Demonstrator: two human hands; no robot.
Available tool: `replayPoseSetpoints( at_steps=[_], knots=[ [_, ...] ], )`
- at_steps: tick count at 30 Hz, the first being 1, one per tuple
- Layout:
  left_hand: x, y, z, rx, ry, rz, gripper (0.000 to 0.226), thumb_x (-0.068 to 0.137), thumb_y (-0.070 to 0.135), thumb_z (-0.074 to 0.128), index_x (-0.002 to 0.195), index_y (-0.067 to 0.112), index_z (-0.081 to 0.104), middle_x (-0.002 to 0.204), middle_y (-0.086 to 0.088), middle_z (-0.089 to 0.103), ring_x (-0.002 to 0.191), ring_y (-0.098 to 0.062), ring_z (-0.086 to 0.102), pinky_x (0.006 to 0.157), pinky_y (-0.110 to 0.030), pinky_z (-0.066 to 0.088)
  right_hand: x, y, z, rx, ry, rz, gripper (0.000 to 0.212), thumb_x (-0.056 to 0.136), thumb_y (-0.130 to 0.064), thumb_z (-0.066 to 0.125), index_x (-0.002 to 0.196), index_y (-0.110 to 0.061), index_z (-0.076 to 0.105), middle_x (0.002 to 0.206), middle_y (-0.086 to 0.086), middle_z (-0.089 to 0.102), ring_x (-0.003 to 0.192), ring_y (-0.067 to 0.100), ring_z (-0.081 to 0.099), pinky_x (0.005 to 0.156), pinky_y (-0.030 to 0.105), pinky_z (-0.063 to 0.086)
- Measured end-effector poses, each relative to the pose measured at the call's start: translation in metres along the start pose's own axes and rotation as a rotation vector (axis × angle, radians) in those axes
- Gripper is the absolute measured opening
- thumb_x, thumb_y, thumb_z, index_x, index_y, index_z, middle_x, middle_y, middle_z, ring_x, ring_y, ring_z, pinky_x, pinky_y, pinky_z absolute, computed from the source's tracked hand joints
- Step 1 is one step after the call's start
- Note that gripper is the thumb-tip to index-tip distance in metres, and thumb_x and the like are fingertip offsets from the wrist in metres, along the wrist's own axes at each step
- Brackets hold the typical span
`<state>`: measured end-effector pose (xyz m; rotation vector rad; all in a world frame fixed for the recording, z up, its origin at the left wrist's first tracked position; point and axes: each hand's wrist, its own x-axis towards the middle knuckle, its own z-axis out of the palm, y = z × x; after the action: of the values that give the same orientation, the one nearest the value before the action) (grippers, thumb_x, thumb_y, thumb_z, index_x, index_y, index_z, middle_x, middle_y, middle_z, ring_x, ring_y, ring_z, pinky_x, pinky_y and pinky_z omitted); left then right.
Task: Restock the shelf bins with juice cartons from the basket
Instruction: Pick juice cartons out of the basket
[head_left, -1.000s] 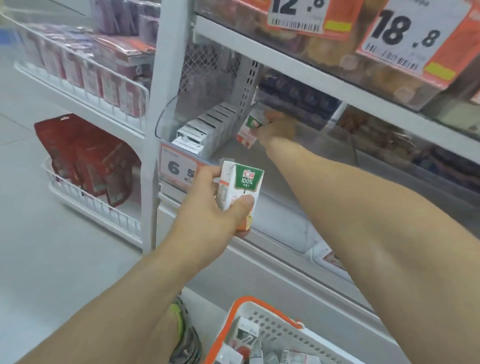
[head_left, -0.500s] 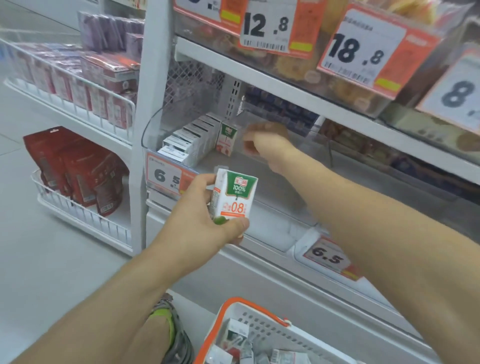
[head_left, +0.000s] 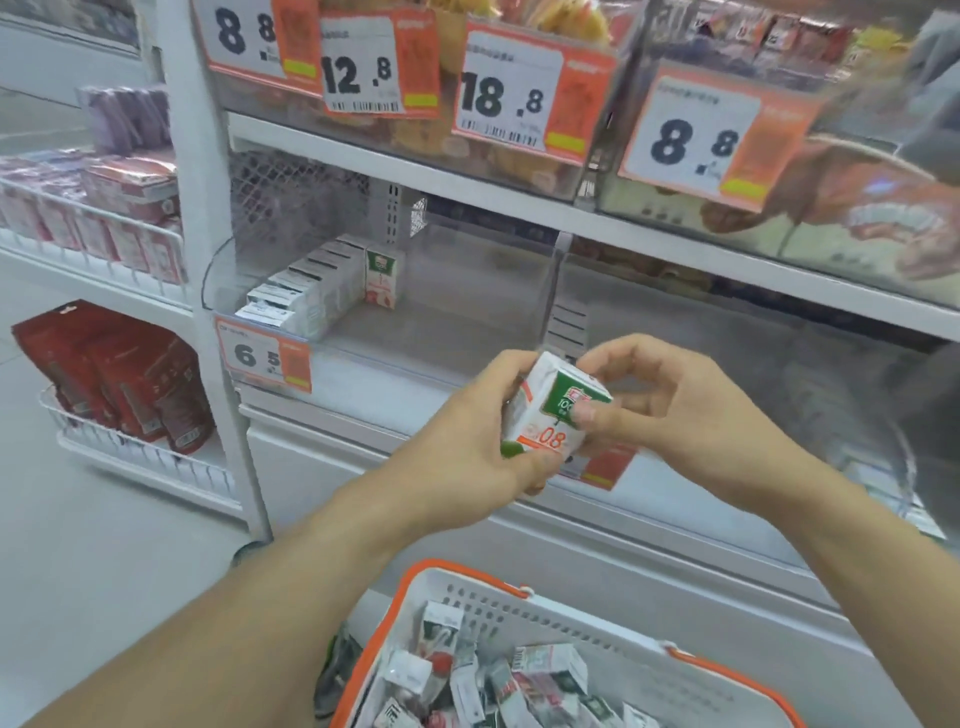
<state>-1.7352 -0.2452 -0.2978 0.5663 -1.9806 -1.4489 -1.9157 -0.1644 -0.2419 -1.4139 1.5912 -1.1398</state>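
A small white, green and orange juice carton (head_left: 558, 415) is held in front of the shelf between both hands. My left hand (head_left: 483, 426) grips it from the left and below. My right hand (head_left: 660, 410) pinches its right side, thumb on the green face. In the clear shelf bin (head_left: 415, 332) a row of cartons (head_left: 306, 291) lines the left wall, and one carton (head_left: 382, 278) stands upright beside the back of the row. The white basket (head_left: 519, 608) with orange rim at the bottom holds several loose cartons (head_left: 498, 680).
A price tag reading 6.5 (head_left: 265, 353) hangs on the bin's front. Price cards and snack bins fill the shelf above (head_left: 498, 98). Red bags (head_left: 119, 374) and pink boxes (head_left: 104, 208) sit on wire racks at the left. A clear divider (head_left: 553, 291) bounds the bin's right side.
My right hand let go of a carton at the back of the bin, drew out and came onto the carton in my left hand. The view tilted upward.
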Motion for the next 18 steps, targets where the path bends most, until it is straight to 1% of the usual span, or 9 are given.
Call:
replayPoseSetpoints(
  at_steps=[2, 3, 5, 7, 8, 10, 13, 16, 18],
  knots=[
    [0.008, 0.002, 0.012, 0.071, -0.026, 0.033, 0.068, 0.084, 0.009, 0.074, 0.137, 0.032, 0.039, 0.122, 0.01, 0.06, 0.105, -0.009, 0.064, 0.083, -0.038, 0.06, -0.006, 0.007, -0.014, 0.015, 0.044, -0.015, 0.038, 0.073, -0.011, 0.08, 0.107, -0.006, 0.065, 0.109, 0.017, 0.067, 0.082, 0.031, 0.074, 0.07, 0.035, 0.061],
    [0.012, 0.001, 0.016, 0.141, -0.002, 0.058, 0.071, 0.083, 0.013, 0.076, 0.14, 0.031, 0.037, 0.127, 0.011, 0.055, 0.112, -0.005, 0.059, 0.092, -0.034, 0.056, -0.007, 0.009, -0.02, 0.006, 0.076, -0.03, 0.039, 0.072, -0.013, 0.08, 0.108, -0.007, 0.065, 0.107, 0.015, 0.067, 0.082, 0.029, 0.074, 0.07, 0.033, 0.061],
    [0.021, -0.001, 0.018, 0.325, 0.16, 0.115, 0.077, 0.079, 0.021, 0.08, 0.142, 0.028, 0.037, 0.135, 0.01, 0.042, 0.126, -0.002, 0.043, 0.105, -0.015, 0.038, -0.005, 0.014, -0.031, -0.038, 0.146, -0.078, 0.037, 0.075, -0.013, 0.079, 0.109, -0.009, 0.066, 0.107, 0.01, 0.07, 0.084, 0.028, 0.075, 0.073, 0.032, 0.061],
    [0.029, -0.007, 0.015, 0.426, 0.322, 0.116, 0.08, 0.076, 0.024, 0.082, 0.142, 0.025, 0.037, 0.138, 0.006, 0.036, 0.132, -0.007, 0.034, 0.101, 0.001, 0.021, 0.005, 0.019, -0.042, -0.116, 0.217, -0.121, 0.033, 0.08, -0.012, 0.079, 0.11, -0.013, 0.065, 0.108, 0.006, 0.07, 0.084, 0.026, 0.075, 0.077, 0.032, 0.06],
    [0.033, -0.011, 0.015, 0.455, 0.34, 0.087, 0.082, 0.075, 0.024, 0.082, 0.143, 0.023, 0.036, 0.14, 0.004, 0.035, 0.133, -0.01, 0.032, 0.101, 0.001, 0.018, 0.013, 0.023, -0.046, -0.161, 0.248, -0.127, 0.032, 0.082, -0.013, 0.079, 0.109, -0.016, 0.064, 0.108, 0.002, 0.07, 0.083, 0.025, 0.076, 0.077, 0.03, 0.059],
    [0.037, -0.021, 0.018, 0.542, 0.292, 0.013, 0.09, 0.074, 0.029, 0.084, 0.147, 0.021, 0.031, 0.144, 0.002, 0.033, 0.135, -0.013, 0.03, 0.108, -0.013, 0.021, 0.033, 0.031, -0.049, -0.282, 0.281, -0.092, 0.031, 0.082, -0.016, 0.081, 0.106, -0.02, 0.062, 0.106, -0.004, 0.068, 0.078, 0.018, 0.075, 0.07, 0.027, 0.056],
    [0.043, -0.033, 0.029, 0.656, 0.279, -0.005, 0.092, 0.072, 0.035, 0.084, 0.146, 0.022, 0.031, 0.141, 0.005, 0.04, 0.132, -0.015, 0.037, 0.108, -0.028, 0.026, 0.069, 0.045, -0.039, -0.552, 0.243, -0.026, 0.035, 0.077, -0.025, 0.085, 0.104, -0.021, 0.063, 0.102, -0.008, 0.066, 0.079, 0.009, 0.069, 0.067, 0.019, 0.05],
    [0.047, -0.037, 0.034, 0.641, 0.339, 0.02, 0.091, 0.068, 0.033, 0.088, 0.141, 0.023, 0.034, 0.133, 0.008, 0.046, 0.122, -0.011, 0.046, 0.101, -0.026, 0.025, 0.097, 0.059, -0.024, -0.672, 0.206, 0.061, 0.041, 0.075, -0.03, 0.085, 0.109, -0.017, 0.066, 0.101, -0.003, 0.067, 0.09, 0.014, 0.064, 0.07, 0.021, 0.042],
    [0.048, -0.04, 0.035, 0.643, 0.367, 0.024, 0.094, 0.066, 0.033, 0.089, 0.141, 0.021, 0.035, 0.133, 0.007, 0.047, 0.12, -0.011, 0.048, 0.1, -0.025, 0.026, 0.107, 0.068, -0.019, -0.656, 0.23, 0.126, 0.043, 0.074, -0.03, 0.085, 0.11, -0.015, 0.067, 0.099, -0.001, 0.067, 0.092, 0.017, 0.065, 0.072, 0.024, 0.045]
  ],
)
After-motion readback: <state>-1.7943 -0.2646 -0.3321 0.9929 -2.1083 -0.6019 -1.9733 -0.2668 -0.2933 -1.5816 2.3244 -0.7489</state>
